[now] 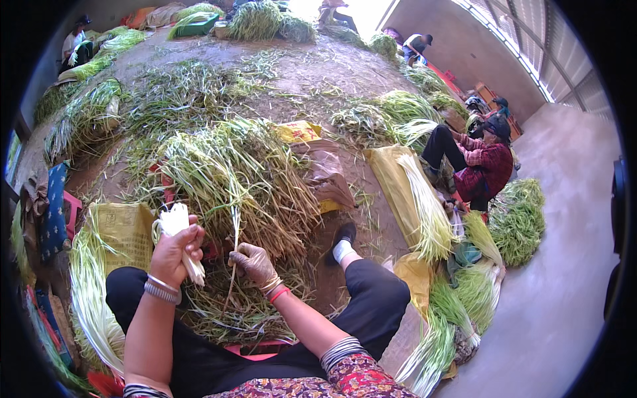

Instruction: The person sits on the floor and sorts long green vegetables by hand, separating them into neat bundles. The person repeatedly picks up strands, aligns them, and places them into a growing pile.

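My left hand (177,250) is closed around a bundle of white plant stalks (174,220), whose lower ends stick out below the fist. To its right, my right hand (253,265), in a thin glove, pinches a single long stalk (235,217) between thumb and fingers. That stalk has a green, leafy top and a brownish lower end, and stands nearly upright. Behind both hands lies a large heap of long green leafy stalks (249,184) with brown ends towards me. Loose leaves and trimmings (239,318) cover the ground between my legs.
Pale stalks (92,283) lie at left beside a yellow woven sack (127,234). At right, white stalks (423,204) rest on another yellow sack (393,189). A seated person (485,164) is beyond, near more green bundles (473,293). Several other people sit farther back among heaps.
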`<control>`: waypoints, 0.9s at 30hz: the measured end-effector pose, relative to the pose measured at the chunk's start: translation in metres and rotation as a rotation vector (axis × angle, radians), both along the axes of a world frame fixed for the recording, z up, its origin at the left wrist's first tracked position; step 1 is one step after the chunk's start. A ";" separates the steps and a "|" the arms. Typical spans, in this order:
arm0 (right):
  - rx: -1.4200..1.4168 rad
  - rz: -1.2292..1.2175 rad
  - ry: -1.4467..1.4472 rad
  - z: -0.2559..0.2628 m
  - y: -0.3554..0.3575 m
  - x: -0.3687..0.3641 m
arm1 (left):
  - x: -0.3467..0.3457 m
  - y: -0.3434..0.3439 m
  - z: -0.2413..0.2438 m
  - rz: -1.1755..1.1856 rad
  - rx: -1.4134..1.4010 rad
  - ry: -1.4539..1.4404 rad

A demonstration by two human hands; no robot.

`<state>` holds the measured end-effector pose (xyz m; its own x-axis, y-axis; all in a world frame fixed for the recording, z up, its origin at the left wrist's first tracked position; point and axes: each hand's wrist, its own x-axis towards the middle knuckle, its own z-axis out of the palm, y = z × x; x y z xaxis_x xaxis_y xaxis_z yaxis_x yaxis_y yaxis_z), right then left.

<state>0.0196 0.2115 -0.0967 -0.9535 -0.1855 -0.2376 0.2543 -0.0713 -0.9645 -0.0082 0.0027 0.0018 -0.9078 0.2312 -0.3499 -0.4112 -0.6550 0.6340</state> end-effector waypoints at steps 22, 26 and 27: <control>0.277 0.078 0.137 0.029 -0.013 0.130 | 0.064 0.027 -0.090 -0.102 -0.608 0.149; 0.226 0.080 0.110 0.018 -0.011 0.129 | 0.064 0.026 -0.090 -0.155 -0.588 0.083; 0.226 0.128 0.104 0.013 -0.011 0.127 | 0.065 0.027 -0.085 -0.185 -0.560 0.045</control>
<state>0.1470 0.2004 -0.0834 -0.9471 -0.2593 -0.1890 0.1464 0.1749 -0.9736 0.0570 0.0295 -0.0832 -0.8868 0.1787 -0.4262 -0.4512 -0.1356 0.8821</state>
